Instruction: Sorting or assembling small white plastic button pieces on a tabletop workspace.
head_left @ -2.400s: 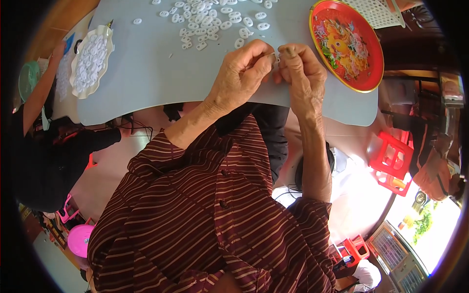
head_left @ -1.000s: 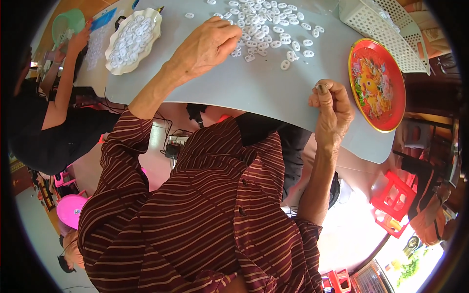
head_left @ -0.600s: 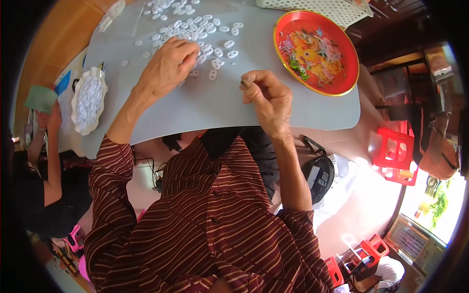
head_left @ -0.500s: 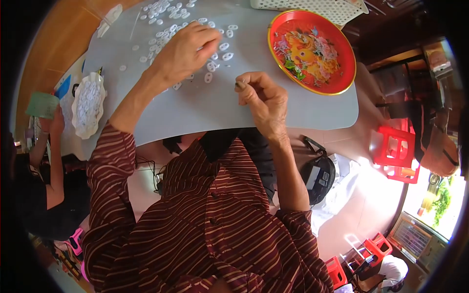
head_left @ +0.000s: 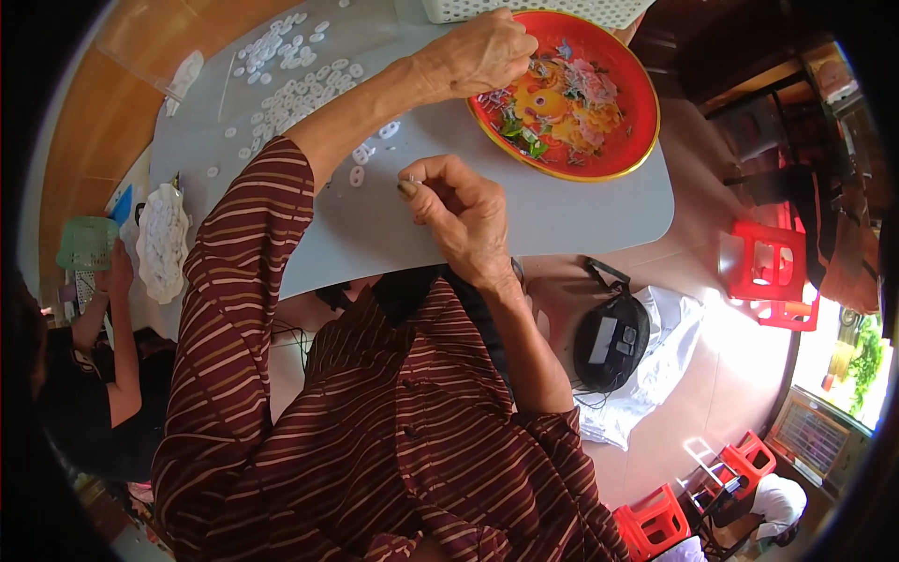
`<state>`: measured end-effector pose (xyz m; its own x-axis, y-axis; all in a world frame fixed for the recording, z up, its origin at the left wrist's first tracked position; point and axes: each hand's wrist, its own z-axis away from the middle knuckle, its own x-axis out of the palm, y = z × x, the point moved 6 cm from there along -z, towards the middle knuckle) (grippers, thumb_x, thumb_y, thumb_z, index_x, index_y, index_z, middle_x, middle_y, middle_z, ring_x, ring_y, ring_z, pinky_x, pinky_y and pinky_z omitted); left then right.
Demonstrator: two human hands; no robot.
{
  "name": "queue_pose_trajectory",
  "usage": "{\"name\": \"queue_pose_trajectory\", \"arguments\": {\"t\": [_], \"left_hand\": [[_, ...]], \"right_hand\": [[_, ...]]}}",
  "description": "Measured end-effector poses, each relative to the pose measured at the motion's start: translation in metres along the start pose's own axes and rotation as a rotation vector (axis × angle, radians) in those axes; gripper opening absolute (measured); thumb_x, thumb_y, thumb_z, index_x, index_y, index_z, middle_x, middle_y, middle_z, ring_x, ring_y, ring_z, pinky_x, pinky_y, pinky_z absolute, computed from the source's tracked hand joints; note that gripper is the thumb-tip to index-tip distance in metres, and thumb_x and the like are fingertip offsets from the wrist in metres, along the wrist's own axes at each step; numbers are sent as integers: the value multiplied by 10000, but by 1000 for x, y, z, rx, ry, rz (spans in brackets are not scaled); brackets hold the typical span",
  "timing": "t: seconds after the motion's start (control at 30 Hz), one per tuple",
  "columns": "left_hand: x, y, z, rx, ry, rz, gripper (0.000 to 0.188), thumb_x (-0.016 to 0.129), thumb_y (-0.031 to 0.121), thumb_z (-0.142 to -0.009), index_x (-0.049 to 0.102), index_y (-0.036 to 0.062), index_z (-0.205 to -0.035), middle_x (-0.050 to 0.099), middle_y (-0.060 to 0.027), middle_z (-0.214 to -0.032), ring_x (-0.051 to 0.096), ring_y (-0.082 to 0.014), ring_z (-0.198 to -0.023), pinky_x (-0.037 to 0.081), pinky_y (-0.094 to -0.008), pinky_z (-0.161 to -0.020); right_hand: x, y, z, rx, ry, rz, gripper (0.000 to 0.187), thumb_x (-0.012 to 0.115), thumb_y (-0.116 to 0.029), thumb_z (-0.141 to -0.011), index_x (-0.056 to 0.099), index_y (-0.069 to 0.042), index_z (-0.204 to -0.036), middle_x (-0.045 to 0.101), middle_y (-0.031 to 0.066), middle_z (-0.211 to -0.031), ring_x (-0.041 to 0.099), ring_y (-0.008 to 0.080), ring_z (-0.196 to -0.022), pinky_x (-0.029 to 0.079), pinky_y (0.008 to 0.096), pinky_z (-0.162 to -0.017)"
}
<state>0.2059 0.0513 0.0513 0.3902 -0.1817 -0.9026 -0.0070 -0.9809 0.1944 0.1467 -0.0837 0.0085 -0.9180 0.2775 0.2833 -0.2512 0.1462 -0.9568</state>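
Note:
My left hand (head_left: 482, 56) reaches across to the left edge of a round red tray (head_left: 640, 131) with a gold rim and a flower print. Its fingers are curled together, and whatever they may hold is hidden. Small silvery metal bits lie scattered in the tray. Nearer to me, over the grey table (head_left: 581, 215), my right hand (head_left: 464, 215) pinches a small shiny piece (head_left: 413, 178) between thumb and forefinger, too small to name. To its left lie many flat white oval pieces (head_left: 304, 98) with two holes, a few (head_left: 358, 175) apart from the pile.
At the left table side stands a scalloped white dish (head_left: 161, 248) full of white pieces. Beyond it another person's hand (head_left: 117, 272) is beside a green basket (head_left: 87, 244). A white perforated basket (head_left: 552, 11) stands behind the tray. A black bag (head_left: 611, 342) and red stools (head_left: 768, 262) are on the floor.
My left hand has moved right, from over the white pieces to the tray's left edge. My right hand keeps its pinch; the whole view has shifted slightly.

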Motion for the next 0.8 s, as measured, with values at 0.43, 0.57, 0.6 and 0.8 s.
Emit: {"name": "queue_pose_trajectory", "arguments": {"t": [0.43, 0.57, 0.6, 0.8], "left_hand": [[-80, -13, 82, -54, -60, 0, 165, 497, 91, -776, 464, 43, -622, 501, -123, -601, 499, -312, -619, 413, -393, -651], [-66, -12, 119, -225, -185, -8, 127, 573, 96, -810, 583, 0, -892, 527, -89, -801, 491, -254, -892, 418, -341, -806], [-66, -8, 123, -237, -151, -46, 126, 581, 101, -808, 578, -1, -882, 519, -91, -823, 485, -254, -910, 418, -342, -815], [-42, -15, 147, -292, -90, -86, 132, 610, 109, -798, 550, 1, -846, 494, -96, -892, 469, -251, -951, 414, -348, -844]], "right_hand": [[0, 1, 3, 21, 14, -15, 117, 649, -36, -841, 632, 31, -935, 577, -3, -813, 499, 65, -683, 423, 197, -653], [-1, 1, 1, -8, 15, 34, 108, 640, -27, -844, 631, 36, -931, 590, 9, -842, 516, 69, -686, 430, 201, -646], [0, 1, 0, -6, 19, 15, 111, 633, -31, -850, 628, 38, -937, 592, 15, -824, 522, 72, -679, 434, 204, -640], [2, 1, -2, 6, 43, 23, 136, 609, -61, -877, 617, 43, -964, 593, 30, -741, 529, 77, -631, 437, 208, -609]]}}
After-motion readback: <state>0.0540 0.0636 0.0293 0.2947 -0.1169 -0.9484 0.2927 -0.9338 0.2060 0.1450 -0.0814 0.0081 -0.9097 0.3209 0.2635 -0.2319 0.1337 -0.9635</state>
